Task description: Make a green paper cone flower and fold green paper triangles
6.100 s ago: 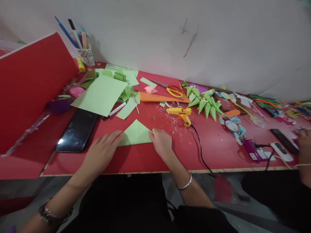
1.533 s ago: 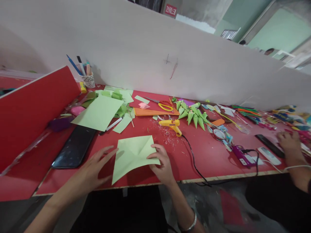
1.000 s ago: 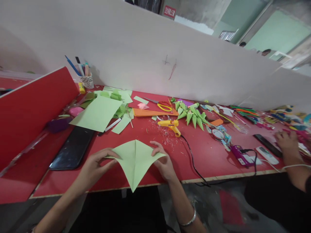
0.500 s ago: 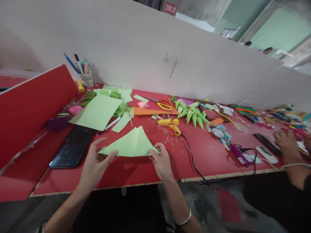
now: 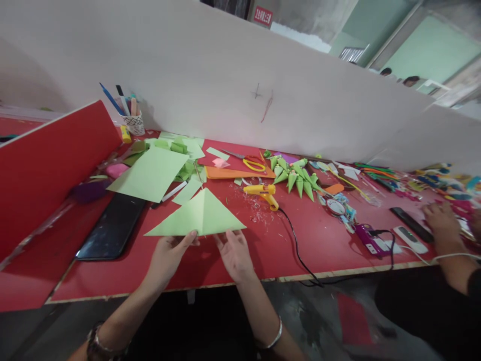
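Note:
A light green sheet of paper [image 5: 188,216], folded into a triangle with a crease down its middle, is held above the red table. My left hand [image 5: 169,255] pinches its lower edge near the middle, thumb on top. Further right along the same edge, my right hand [image 5: 236,254] grips the paper, with its fingertips partly hidden behind it. The triangle's peak points away from me. Behind it lie more pale green sheets [image 5: 152,173] and green scraps.
A yellow glue gun [image 5: 261,190] with a black cord lies right of the paper. Yellow-handled scissors [image 5: 253,164] rest near an orange sheet. At left are a black phone [image 5: 110,228] and a pen cup [image 5: 134,123]. A co-worker's hand [image 5: 441,220] is at far right.
My left hand has slid right from the paper's left corner to near its middle. My right hand has moved slightly left. The triangle has shifted a little left and lies flatter.

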`<state>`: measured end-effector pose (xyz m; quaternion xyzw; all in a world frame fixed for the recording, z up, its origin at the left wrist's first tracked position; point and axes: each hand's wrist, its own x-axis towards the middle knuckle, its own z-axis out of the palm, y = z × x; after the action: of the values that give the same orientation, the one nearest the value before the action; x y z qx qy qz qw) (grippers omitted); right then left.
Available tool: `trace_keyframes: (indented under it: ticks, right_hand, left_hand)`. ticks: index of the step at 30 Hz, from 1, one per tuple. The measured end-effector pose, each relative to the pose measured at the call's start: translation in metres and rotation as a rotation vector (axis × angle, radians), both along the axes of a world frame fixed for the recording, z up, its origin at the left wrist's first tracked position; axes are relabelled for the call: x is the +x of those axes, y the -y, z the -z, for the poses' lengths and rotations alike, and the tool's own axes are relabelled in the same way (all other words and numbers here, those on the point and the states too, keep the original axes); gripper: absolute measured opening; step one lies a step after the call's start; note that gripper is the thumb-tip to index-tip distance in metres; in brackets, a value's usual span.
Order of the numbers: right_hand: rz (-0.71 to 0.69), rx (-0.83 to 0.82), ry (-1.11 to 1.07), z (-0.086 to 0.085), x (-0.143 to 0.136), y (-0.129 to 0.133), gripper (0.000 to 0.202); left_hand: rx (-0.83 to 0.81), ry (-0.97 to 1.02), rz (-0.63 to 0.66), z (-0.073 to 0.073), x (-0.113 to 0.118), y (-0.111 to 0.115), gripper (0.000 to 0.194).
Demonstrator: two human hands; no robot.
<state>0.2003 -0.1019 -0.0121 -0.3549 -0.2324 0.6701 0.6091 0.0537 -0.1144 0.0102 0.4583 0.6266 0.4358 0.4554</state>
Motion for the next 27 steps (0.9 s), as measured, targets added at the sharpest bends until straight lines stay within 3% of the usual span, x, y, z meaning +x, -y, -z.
trace_keyframes:
  ticks: [7, 13, 16, 21, 27]
  right_hand:
    - [-0.069, 0.089, 0.408, -0.001, -0.006, 0.003, 0.017]
    - [-0.326, 0.315, 0.667, -0.003, 0.004, 0.005, 0.015]
    - [-0.322, 0.327, 0.600, 0.000, -0.001, 0.007, 0.019]
    - [-0.209, 0.216, 0.471, 0.004, -0.010, 0.009, 0.017]
    - [-0.184, 0.183, 0.455, -0.001, -0.010, 0.008, 0.018]
  left_hand:
    - [-0.035, -0.055, 0.124, 0.003, -0.003, 0.002, 0.035]
    - [0.020, -0.035, 0.338, 0.006, -0.016, 0.000, 0.035]
    - [0.061, -0.013, 0.349, 0.006, -0.014, -0.001, 0.034]
    - [0.071, 0.081, 0.381, 0.006, -0.007, 0.000, 0.036]
    - [0.066, 0.083, 0.255, 0.005, 0.000, 0.003, 0.037]
